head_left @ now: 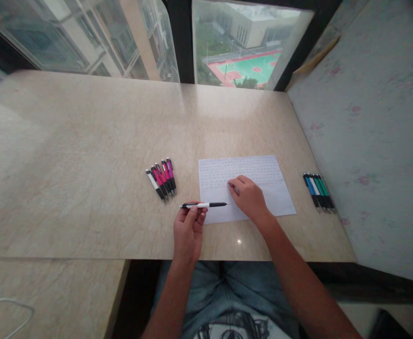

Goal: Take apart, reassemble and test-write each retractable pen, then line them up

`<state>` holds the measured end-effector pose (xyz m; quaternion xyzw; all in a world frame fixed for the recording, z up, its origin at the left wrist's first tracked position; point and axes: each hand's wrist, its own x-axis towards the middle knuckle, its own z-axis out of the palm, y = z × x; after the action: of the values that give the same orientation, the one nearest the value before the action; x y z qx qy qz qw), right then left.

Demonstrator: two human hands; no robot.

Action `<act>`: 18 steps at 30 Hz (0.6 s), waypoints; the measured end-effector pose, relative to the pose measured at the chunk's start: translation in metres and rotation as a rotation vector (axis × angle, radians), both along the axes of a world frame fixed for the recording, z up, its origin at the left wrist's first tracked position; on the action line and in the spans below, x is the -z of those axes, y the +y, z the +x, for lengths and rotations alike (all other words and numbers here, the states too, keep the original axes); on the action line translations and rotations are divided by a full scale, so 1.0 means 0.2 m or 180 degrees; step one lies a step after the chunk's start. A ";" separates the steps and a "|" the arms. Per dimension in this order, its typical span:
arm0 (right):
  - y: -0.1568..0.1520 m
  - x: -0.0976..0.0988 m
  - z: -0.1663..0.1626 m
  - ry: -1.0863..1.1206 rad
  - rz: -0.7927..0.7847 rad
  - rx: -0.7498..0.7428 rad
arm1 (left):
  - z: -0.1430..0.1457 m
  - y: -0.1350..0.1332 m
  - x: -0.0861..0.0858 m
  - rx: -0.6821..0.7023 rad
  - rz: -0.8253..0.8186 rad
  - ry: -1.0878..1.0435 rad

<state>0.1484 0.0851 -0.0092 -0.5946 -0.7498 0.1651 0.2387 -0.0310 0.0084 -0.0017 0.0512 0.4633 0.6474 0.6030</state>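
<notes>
My left hand (189, 230) is closed on a white-and-black pen (206, 205), held level over the lower left edge of the paper. A thin point sticks out of the pen's black end, which faces right, with no silver cone around it like those on the other pens. Over the paper, my right hand (248, 195) pinches a small silvery piece (232, 185), too small to make out fully. Beneath it lies the white sheet of paper (220, 214), with rows of small handwriting across its upper half.
Left of the paper, several pens (162, 179) in white, pink and purple lie fanned out. Another group of blue, white and green pens (318, 190) lies by the wall (372, 141) at right. A window borders the marble-patterned tabletop (79, 165); a white cable (24, 306) lies lower left.
</notes>
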 end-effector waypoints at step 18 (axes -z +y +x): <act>-0.31 -0.15 0.00 0.1875 -0.0373 0.0106 | 0.04 -0.02 0.01 0.0082 0.0067 0.0123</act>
<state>0.1488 0.0236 0.0204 -0.5461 -0.6276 0.3696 0.4139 -0.0236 0.0047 -0.0029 0.0760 0.4673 0.6433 0.6017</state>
